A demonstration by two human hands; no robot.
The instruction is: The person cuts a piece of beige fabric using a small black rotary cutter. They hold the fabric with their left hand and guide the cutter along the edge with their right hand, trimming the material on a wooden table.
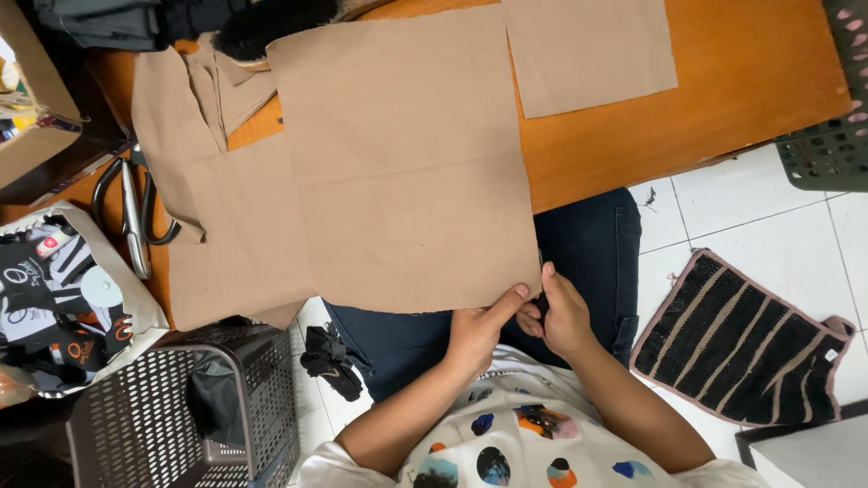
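- Position: large tan fabric panel (pixel 407 163) lies flat on the orange wooden counter (pixel 741 81), its near edge overhanging the counter's edge above the person's lap.
- Grip location: both hands meet at the panel's near right corner. The left hand (pixel 479 330) has its thumb pressed on top of the cloth at the hem; the right hand (pixel 562 316) sits just beside it, at the corner itself.
- Grip state: left hand closed narrow on the panel's edge, thumb above and fingers beneath. Right hand appears to pinch the same corner, though its fingertips are hidden behind the left hand, so the hold cannot be confirmed.
- Governing relation: nearly the whole panel extends away from the grip, up and to the left across the counter. Its sides run roughly square, with a faint crease crossing it from left to right at mid-height.
- Nearer hand: neither is clearly nearer; both are at the corner, the left slightly inboard along the near edge.
- Surroundings: a second tan piece (pixel 226 235) lies partly under the panel to the left; a smaller tan rectangle (pixel 588 54) lies apart at the far right. Scissors (pixel 134 212) rest at the counter's left end, well apart from both hands. A grey perforated basket (pixel 181 416) and a striped mat (pixel 737 348) are on the floor.
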